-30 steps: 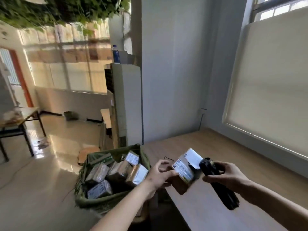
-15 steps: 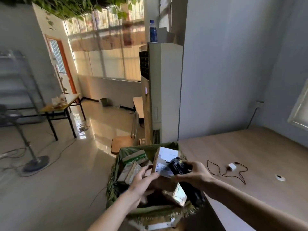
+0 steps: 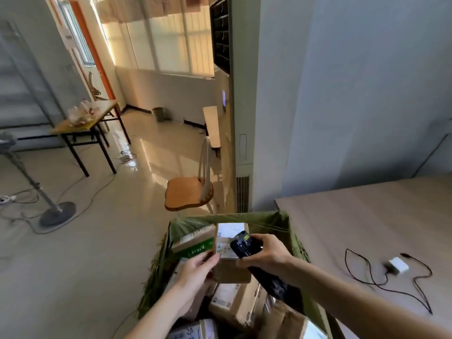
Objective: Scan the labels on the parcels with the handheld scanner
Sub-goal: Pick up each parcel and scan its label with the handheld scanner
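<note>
My left hand [image 3: 198, 269] holds a small brown cardboard parcel [image 3: 231, 270] by its left side, over the green bin. A white label covers the parcel's top end. My right hand [image 3: 265, 255] grips a black handheld scanner [image 3: 243, 244], its head right against the parcel's labelled face. Its handle runs down under my wrist. The green sack-lined bin [image 3: 281, 221] below holds several more brown parcels [image 3: 234, 304], one with a green printed side [image 3: 195, 248].
A wooden table [image 3: 367, 223] stands to the right of the bin, with a white charger [image 3: 398, 264] and its black cable. A wooden chair [image 3: 188, 196] and a tall white air conditioner [image 3: 234, 106] stand behind the bin. A fan stand [image 3: 57, 215] and cables lie on the floor at left.
My view has swung left and down, from the table to over the bin. Both hands carried the parcel and scanner from above the table to above the bin.
</note>
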Demonstrator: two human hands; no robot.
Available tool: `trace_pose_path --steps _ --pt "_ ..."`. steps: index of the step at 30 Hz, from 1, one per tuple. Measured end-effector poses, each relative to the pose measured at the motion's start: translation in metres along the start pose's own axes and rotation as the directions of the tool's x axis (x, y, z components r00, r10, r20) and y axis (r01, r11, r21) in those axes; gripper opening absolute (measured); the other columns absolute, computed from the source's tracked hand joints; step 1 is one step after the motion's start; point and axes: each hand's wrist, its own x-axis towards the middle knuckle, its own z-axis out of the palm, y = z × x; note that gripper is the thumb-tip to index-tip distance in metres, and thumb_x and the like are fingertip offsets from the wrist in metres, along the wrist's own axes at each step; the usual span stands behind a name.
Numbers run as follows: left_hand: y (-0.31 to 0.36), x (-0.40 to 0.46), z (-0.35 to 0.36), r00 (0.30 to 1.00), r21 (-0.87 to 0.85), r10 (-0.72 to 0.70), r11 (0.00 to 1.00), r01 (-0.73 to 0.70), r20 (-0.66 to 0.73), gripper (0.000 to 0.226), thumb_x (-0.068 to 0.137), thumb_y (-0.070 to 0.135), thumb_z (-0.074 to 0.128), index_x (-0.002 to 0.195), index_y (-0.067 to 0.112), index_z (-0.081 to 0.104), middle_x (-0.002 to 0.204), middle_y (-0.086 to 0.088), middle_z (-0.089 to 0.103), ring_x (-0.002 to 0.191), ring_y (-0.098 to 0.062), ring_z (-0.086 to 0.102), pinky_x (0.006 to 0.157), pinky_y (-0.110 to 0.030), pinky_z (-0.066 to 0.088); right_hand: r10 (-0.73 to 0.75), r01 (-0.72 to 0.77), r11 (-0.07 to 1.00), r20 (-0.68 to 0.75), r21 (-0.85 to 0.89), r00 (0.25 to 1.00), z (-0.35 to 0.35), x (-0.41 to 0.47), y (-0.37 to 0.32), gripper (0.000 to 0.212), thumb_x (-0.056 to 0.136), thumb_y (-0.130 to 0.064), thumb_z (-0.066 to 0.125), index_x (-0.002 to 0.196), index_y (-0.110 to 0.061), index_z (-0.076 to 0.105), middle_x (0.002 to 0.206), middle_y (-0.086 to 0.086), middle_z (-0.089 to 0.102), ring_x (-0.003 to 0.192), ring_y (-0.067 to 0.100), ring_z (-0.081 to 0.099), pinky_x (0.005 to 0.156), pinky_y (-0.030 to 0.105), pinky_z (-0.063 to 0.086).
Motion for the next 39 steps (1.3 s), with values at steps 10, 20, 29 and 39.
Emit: trace_pose_path --steps 10,20,29,39 --pt "0.007 0.073 -0.008 0.995 0.139 -0.01 0.99 0.023 -0.099 0.053 0.097 0.035 0.064 0.146 0.019 0.05 0.145 -0.003 0.051 0.131 -0.021 0.049 0.108 -0.033 0.039 0.052 -0.056 0.994 -0.046 -0.092 0.998 -0.006 0.055 0.025 0.056 0.059 -0.041 0.094 0.109 -0.036 0.069 0.095 -0.012 0.073 0.085 0.004 0.07 0.072 0.019 0.057" --pt "0.068 0.076 0.0 0.964 0.339 0.205 0.907 -0.251 0.168 0.049 0.095 0.033 0.067 0.142 0.025 0.054 0.147 -0.002 0.05 0.139 -0.019 0.043 0.107 -0.032 0.038 0.171 -0.214 0.971 -0.321 -0.104 0.931 -0.08 -0.024 0.035 0.08 0.065 -0.042 0.095 0.135 -0.034 0.059 0.094 -0.018 0.065 0.081 -0.001 0.064 0.056 0.008 0.045" --pt "0.125 0.01 0.124 0.818 0.355 0.329 0.778 -0.518 0.472 0.051 0.092 0.04 0.07 0.137 0.019 0.059 0.138 -0.007 0.06 0.124 -0.021 0.057 0.105 -0.034 0.045 0.251 -0.358 0.932 -0.632 -0.045 0.733 -0.142 -0.204 0.034 0.064 0.06 -0.04 0.095 0.12 -0.038 0.071 0.083 -0.022 0.07 0.076 -0.004 0.066 0.067 0.017 0.053" --pt "0.119 -0.242 0.348 0.373 0.133 0.298 0.598 -0.791 0.879 0.058 0.088 0.045 0.073 0.139 0.023 0.057 0.138 -0.003 0.06 0.125 -0.02 0.056 0.108 -0.042 0.046 0.394 -0.509 0.839 -0.86 0.192 0.325 -0.173 -0.521 0.061 0.044 0.061 -0.037 0.093 0.1 -0.032 0.074 0.091 -0.007 0.076 0.088 0.017 0.071 0.082 0.035 0.06"
